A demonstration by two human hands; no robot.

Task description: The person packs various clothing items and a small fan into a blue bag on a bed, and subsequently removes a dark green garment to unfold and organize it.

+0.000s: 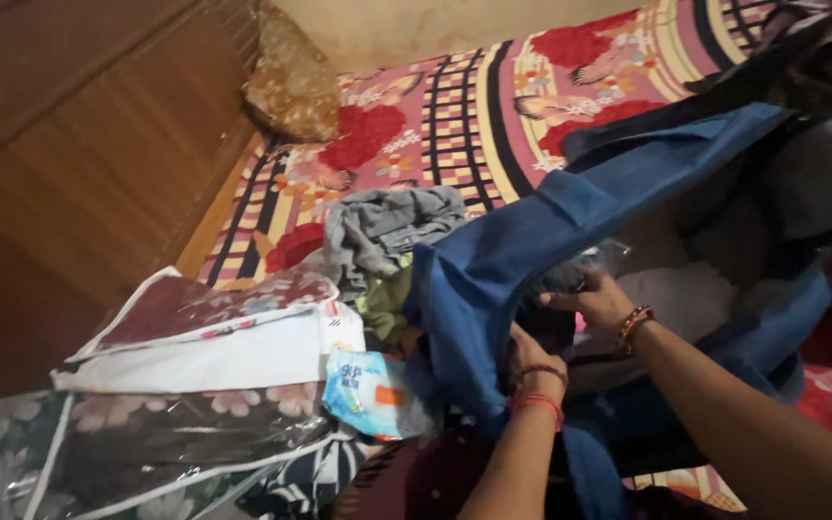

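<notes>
Both hands work at the mouth of a big blue cloth bag (522,250) lying on a flowered bedsheet (474,106). The left hand (532,361) seems to pinch the bag's near edge, though its fingers are partly hidden in the folds. The right hand (594,299) reaches inside, fingers curled on dark cloth (556,279). It would help to hold the opening wide and taut so nothing snags. Left of the bag lie a grey garment (387,226), a small light-blue soft packet (368,390) with an orange patch, and flat clear zip covers (175,443) with white piping and floral print.
</notes>
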